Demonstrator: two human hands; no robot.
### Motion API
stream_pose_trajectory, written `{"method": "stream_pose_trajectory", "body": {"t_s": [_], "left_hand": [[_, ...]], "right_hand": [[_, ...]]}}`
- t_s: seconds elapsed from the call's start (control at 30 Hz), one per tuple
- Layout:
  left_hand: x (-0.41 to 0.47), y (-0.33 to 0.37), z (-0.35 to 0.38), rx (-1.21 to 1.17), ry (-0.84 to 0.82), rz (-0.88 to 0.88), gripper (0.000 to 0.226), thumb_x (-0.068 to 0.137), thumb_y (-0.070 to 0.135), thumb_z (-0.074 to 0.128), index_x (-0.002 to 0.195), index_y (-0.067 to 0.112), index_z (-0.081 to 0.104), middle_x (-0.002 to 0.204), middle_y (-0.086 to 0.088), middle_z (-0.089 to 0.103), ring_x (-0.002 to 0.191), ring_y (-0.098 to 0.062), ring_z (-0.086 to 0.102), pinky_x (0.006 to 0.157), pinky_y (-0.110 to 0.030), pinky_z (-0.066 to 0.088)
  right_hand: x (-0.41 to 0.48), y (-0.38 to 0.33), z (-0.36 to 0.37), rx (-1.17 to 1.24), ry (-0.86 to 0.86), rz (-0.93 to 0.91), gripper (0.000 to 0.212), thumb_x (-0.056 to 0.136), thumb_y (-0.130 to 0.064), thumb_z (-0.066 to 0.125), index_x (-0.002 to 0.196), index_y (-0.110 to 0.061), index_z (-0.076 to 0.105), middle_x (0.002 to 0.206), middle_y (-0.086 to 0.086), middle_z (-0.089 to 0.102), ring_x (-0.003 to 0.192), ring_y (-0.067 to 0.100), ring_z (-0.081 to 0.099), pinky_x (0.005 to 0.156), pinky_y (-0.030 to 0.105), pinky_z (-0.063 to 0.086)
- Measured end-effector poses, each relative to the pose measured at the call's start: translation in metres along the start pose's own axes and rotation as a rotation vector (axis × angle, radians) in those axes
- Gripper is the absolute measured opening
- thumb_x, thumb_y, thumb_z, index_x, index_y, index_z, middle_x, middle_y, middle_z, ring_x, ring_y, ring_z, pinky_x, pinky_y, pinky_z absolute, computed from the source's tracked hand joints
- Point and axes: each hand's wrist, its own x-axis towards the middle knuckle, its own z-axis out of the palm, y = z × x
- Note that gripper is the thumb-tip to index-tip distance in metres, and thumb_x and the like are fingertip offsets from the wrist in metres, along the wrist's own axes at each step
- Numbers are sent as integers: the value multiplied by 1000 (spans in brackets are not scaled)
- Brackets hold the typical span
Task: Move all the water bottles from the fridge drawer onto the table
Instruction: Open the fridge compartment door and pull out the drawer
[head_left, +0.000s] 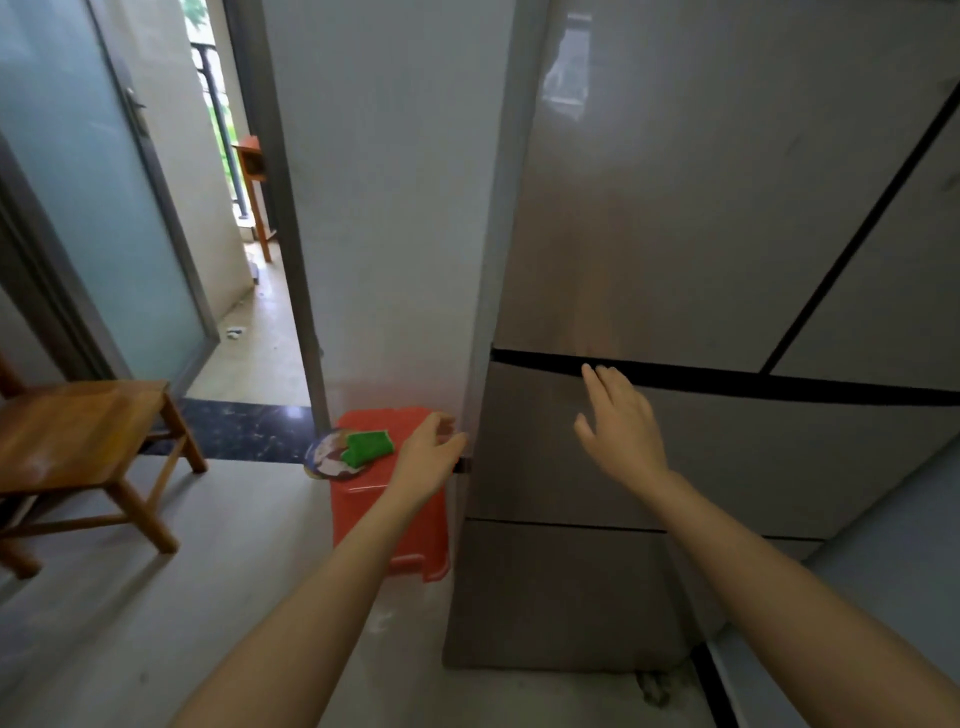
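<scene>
A tall beige fridge (701, 208) fills the right half of the view, all its doors and drawers closed. Its middle drawer (753, 457) sits below a dark gap. My right hand (618, 421) is open, fingers straight, with the fingertips at that gap on the drawer's top edge. My left hand (434, 449) is open with relaxed fingers, close to the drawer's left edge. No water bottles are visible; the drawer's inside is hidden.
A red plastic stool (410, 525) stands left of the fridge, with a round patterned plate (332, 457) and a green cloth (369, 446) on it. A low wooden table (78, 441) is at the left. A doorway behind opens to a balcony.
</scene>
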Motion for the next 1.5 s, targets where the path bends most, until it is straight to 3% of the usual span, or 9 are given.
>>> {"method": "stream_pose_trajectory", "body": {"t_s": [0.23, 0.33, 0.57, 0.83, 1.07, 1.2, 1.33, 1.43, 1.5], "left_hand": [[28, -2, 28, 4, -143, 47, 64, 87, 15, 58, 143, 9, 27, 145, -8, 35, 132, -22, 35, 109, -36, 31], [40, 10, 31, -53, -148, 104, 54, 87, 10, 59, 137, 9, 37, 131, -3, 49, 114, -12, 46, 93, -21, 37], [63, 10, 39, -5, -24, 63, 32, 88, 12, 59, 118, 3, 53, 118, -10, 61, 105, -22, 57, 81, -22, 40], [63, 13, 34, 112, -98, 61, 22, 86, 17, 63, 103, 6, 57, 107, -12, 65, 99, -26, 60, 79, -27, 42], [-15, 14, 19, 158, -219, 173, 27, 81, 23, 68, 103, 21, 51, 92, 11, 56, 82, -2, 54, 66, -8, 40], [-38, 28, -8, 203, -441, 198, 29, 84, 3, 60, 91, 29, 50, 89, 22, 51, 72, 13, 55, 64, 1, 40], [-39, 55, -31, -23, -288, 337, 54, 87, -13, 41, 93, 40, 50, 102, 25, 49, 85, 18, 53, 70, -1, 43], [-37, 84, -20, -38, -370, 537, 37, 89, 11, 42, 105, 43, 53, 117, 34, 44, 105, 26, 40, 86, 3, 34], [-36, 94, -3, 29, -485, 589, 27, 90, 20, 45, 107, 35, 61, 120, 30, 48, 112, 17, 42, 96, -7, 35]], "right_hand": [[12, -8, 17, 67, 51, 91, 55, 87, -15, 55, 137, 0, 39, 139, 21, 41, 131, 36, 35, 110, 43, 22], [15, -7, 18, 94, 35, 108, 54, 89, -13, 50, 140, -4, 36, 142, 18, 37, 133, 33, 30, 111, 36, 20], [31, 14, 0, 202, -94, 42, 49, 92, -10, 43, 140, -14, 37, 132, 5, 42, 122, 21, 34, 96, 29, 32], [31, 9, -7, 176, -144, 56, 52, 91, -15, 43, 142, -13, 33, 129, 6, 40, 121, 24, 31, 95, 31, 36], [-34, 19, -4, 313, -78, -19, 57, 81, -24, 39, 138, -18, 40, 125, 1, 39, 120, 17, 32, 95, 18, 21], [-66, 24, -11, 448, -53, -7, 63, 69, -21, 37, 130, -15, 50, 111, -7, 36, 110, 8, 31, 95, 16, 19], [-87, 29, -21, 563, -35, 19, 57, 68, -16, 39, 121, -14, 58, 99, -10, 40, 102, 8, 37, 87, 11, 25], [-102, 33, -26, 636, -5, 63, 49, 68, -13, 40, 111, -16, 63, 94, -17, 41, 95, 7, 42, 83, 1, 25], [-114, 33, -31, 689, 15, 94, 44, 68, -12, 40, 103, -16, 65, 93, -17, 44, 94, 0, 43, 81, -1, 26]]}}
